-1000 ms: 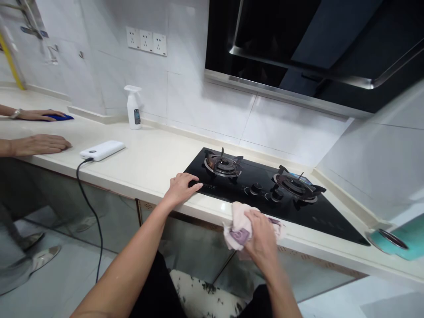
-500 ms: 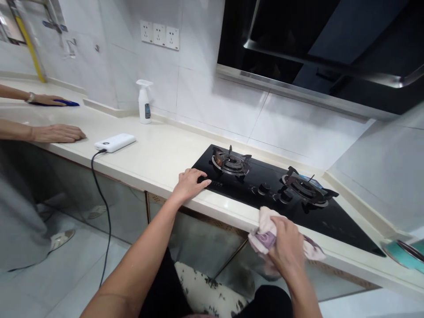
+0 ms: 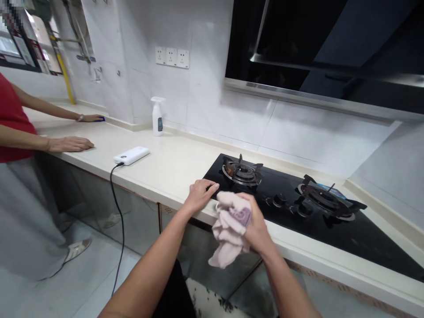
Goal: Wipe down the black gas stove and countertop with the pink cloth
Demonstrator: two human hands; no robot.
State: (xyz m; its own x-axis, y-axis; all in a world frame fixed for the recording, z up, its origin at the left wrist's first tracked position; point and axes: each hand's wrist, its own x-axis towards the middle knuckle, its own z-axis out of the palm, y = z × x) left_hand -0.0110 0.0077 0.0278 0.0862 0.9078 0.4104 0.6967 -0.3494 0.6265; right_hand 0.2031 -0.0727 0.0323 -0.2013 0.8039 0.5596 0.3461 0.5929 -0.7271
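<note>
A pale pink cloth with a purple pattern is bunched up in my right hand, its loose end hanging over the counter's front edge. My left hand rests on the counter at the front left corner of the black gas stove, fingers spread a little and holding nothing. Close to the cloth are the left burner and the stove's two knobs. The right burner lies farther off to the right.
A white spray bottle stands by the wall. Nearer me lies a white power bank with a black cable hanging down. At left another person's hands are on the counter, one on a blue cloth. A range hood overhangs the stove.
My right hand has carried the cloth left along the counter's front edge, close to my left hand. My left hand stays at the stove corner. The view has turned slightly left.
</note>
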